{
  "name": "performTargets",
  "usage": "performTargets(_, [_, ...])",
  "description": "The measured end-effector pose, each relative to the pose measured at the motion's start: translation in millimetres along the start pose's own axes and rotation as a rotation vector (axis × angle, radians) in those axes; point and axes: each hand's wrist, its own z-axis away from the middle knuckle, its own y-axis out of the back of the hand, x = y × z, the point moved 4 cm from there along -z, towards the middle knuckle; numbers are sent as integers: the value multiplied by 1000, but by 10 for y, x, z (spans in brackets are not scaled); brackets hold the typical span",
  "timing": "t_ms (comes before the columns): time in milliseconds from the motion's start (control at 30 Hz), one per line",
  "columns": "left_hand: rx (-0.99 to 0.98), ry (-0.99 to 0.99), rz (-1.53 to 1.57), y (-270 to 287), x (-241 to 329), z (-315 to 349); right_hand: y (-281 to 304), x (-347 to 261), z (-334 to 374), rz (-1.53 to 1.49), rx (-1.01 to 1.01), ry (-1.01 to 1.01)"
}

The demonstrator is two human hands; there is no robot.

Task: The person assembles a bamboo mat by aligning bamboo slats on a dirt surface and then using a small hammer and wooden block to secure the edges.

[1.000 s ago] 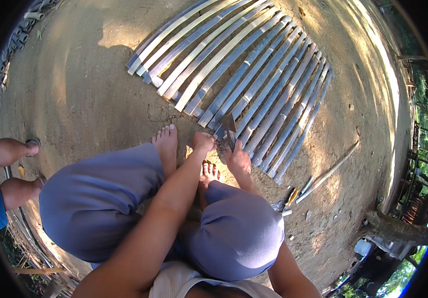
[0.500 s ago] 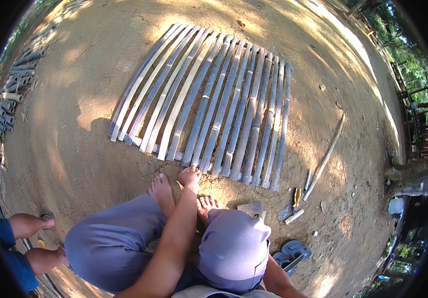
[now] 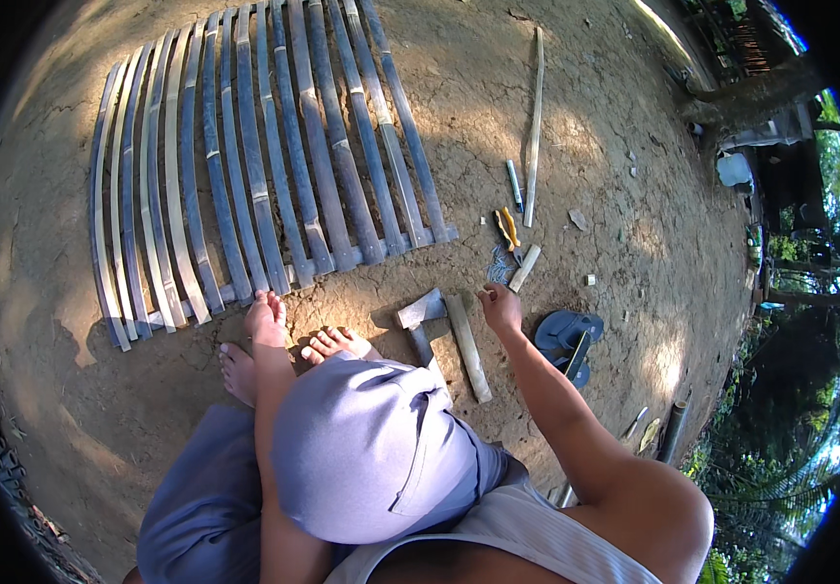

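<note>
A rack of split bamboo slats (image 3: 256,185), light and dark, lies on the ground over a crosspiece. My left hand (image 3: 266,319) is at its near edge, fingers closed around the end of one slat. My right hand (image 3: 502,308) is stretched out low over the ground, its fingers loosely bent and apart, with nothing visible in them. Just beyond it lie a small heap of nails (image 3: 501,265), yellow-handled pliers (image 3: 507,227) and a short bamboo piece (image 3: 525,269). Between my hands are a hatchet (image 3: 423,310) and a wooden stick (image 3: 466,348).
Dark flip-flops (image 3: 566,331), with a dark flat object on them, lie right of my right forearm. A long thin stick (image 3: 535,127) and a marker-like tube (image 3: 514,185) lie farther off. My bare feet (image 3: 337,343) are close to the rack. A tree trunk (image 3: 751,102) stands at the far right.
The view has swung to the right. My right hand has come out from beside my knee and reached forward to the nails. My left hand has stayed at the rack's near edge.
</note>
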Motion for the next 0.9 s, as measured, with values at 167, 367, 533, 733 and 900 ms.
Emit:
performTargets(167, [-68,46,-13,91,111,-143,-116,101,-394,140,-15,-59])
performTargets(367, [20,58,-85,-159,201,367,-161,291,-361,131,-15,91])
performTargets(533, [67,48,0,-92,296,482,-138,107,-278,151,41,161])
performTargets(733, [-1,32,-12,-113,231,450,-32,-269,-309,29,287,177])
performTargets(900, [16,51,91,-171,235,413,-153,-1492,-191,-609,15,270])
